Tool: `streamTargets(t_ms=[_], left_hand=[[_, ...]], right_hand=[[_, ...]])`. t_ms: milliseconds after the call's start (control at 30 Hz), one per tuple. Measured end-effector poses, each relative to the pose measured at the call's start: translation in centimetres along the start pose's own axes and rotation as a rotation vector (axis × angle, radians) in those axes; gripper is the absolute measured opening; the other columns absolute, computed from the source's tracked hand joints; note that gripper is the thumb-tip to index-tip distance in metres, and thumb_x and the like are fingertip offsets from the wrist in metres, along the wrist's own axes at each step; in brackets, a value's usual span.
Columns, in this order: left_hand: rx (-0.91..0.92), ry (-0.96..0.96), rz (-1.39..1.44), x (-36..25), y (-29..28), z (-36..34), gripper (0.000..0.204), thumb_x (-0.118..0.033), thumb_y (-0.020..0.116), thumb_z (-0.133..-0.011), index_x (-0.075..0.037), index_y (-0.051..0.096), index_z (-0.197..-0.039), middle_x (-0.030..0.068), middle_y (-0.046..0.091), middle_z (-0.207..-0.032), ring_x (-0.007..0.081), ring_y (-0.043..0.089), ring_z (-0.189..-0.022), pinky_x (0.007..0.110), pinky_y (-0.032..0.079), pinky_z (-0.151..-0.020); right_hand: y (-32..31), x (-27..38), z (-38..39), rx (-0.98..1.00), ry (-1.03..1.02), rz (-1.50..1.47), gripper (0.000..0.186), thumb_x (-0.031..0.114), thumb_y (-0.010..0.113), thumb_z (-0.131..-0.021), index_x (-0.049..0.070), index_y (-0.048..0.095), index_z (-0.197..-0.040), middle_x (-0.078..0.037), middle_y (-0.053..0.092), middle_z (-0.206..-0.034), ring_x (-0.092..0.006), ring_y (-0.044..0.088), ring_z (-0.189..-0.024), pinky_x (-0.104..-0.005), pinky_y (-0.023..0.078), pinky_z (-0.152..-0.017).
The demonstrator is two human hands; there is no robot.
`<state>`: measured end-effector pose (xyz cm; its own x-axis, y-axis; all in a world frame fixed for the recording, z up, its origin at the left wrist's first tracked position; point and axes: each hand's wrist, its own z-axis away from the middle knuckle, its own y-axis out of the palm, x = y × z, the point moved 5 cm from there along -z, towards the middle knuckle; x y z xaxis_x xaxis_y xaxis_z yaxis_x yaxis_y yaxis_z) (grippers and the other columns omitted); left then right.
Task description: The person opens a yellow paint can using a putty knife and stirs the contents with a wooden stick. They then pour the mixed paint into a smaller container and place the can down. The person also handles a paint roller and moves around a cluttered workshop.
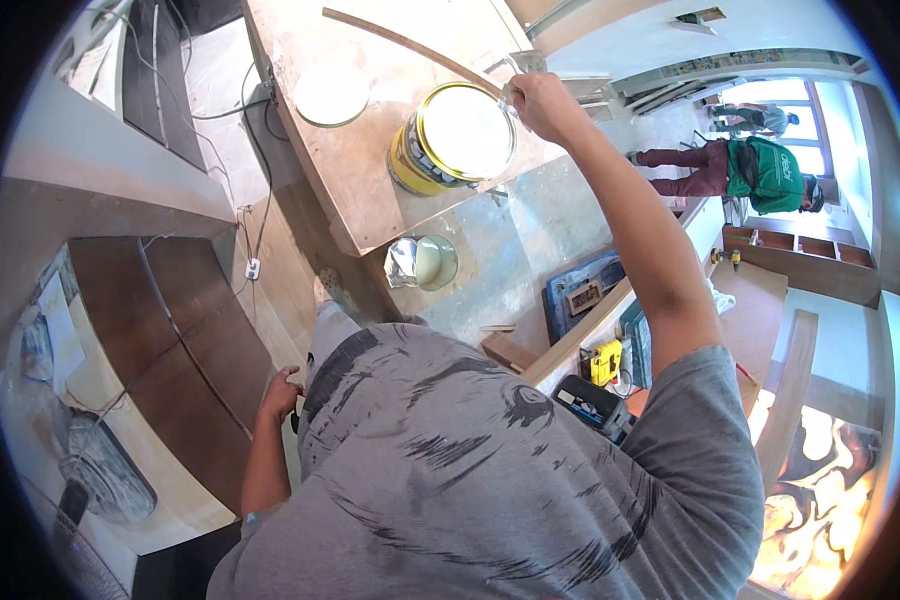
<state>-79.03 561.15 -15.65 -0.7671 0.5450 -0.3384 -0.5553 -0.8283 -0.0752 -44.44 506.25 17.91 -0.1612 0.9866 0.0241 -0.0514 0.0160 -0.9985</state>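
Observation:
My right hand is raised at the far right rim of a large yellow and black paint can. Its fingers are closed at the rim; what they pinch is too small and bright to make out. White glare fills the can's round top. The can stands on a wooden worktable, with a white round disc lying to its left. Low beside my left hip, my left hand hangs with its fingers loosely bent and apart, and nothing shows in it.
A thin wooden strip crosses the worktable behind the can. Below the table's front edge sits a small round container. At right are a yellow tool and a dark case. A cable hangs at left. People stand farther off, one in green.

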Motion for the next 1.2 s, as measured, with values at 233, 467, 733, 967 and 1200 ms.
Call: streamTargets(t_ms=[233,467,733,967,1200], left_hand=[[0.045,-0.050,0.109,4.3,0.4,-0.7,0.064,0.006,0.060,-0.079,-0.003,0.053,-0.142,0.0168,0.071,-0.099,0.0227,0.065,-0.087,0.035,0.050,-0.079],[0.079,-0.009,0.021,1.3,-0.5,-0.4,0.063,0.006,0.061,-0.079,-0.003,0.055,-0.141,0.0190,0.070,-0.105,0.0237,0.065,-0.088,0.036,0.051,-0.079],[0.106,-0.019,-0.095,-1.2,-1.7,-2.8,0.065,0.006,0.061,-0.079,-0.004,0.053,-0.143,0.0239,0.068,-0.119,0.0309,0.064,-0.108,0.039,0.050,-0.090],[0.143,0.006,-0.052,0.8,-1.8,-5.1,0.069,0.007,0.062,-0.075,-0.003,0.053,-0.143,0.0270,0.062,-0.130,0.0355,0.058,-0.123,0.042,0.047,-0.100],[0.075,0.020,-0.110,0.0,-2.1,-1.9,0.069,0.007,0.060,-0.075,-0.002,0.052,-0.143,0.0245,0.066,-0.121,0.0340,0.062,-0.115,0.040,0.047,-0.099]], right_hand=[[2.5,-0.2,-1.2,0.106,0.038,0.206,0.018,0.006,0.057,-0.080,-0.002,0.072,-0.081,-0.024,0.070,-0.083,-0.0400,0.070,-0.078,-0.0485,0.056,-0.075],[1.8,0.2,2.8,0.277,0.153,0.185,0.018,0.014,0.062,-0.078,0.000,0.072,-0.072,-0.024,0.070,-0.079,-0.0397,0.070,-0.076,-0.0459,0.056,-0.074],[6.4,-2.2,7.1,0.280,0.546,-0.243,0.016,0.015,0.070,-0.075,0.000,0.070,-0.069,-0.014,0.066,-0.069,-0.0237,0.064,-0.064,-0.0374,0.051,-0.058],[3.6,1.2,9.3,0.222,0.942,-1.080,0.009,0.004,0.072,-0.078,-0.002,0.070,-0.072,-0.007,0.064,-0.065,-0.0137,0.061,-0.060,-0.0309,0.044,-0.050],[-2.9,1.2,4.0,0.078,0.412,-0.197,0.016,0.012,0.065,-0.085,0.001,0.075,-0.092,-0.014,0.073,-0.084,-0.0269,0.071,-0.070,-0.0387,0.056,-0.066]])
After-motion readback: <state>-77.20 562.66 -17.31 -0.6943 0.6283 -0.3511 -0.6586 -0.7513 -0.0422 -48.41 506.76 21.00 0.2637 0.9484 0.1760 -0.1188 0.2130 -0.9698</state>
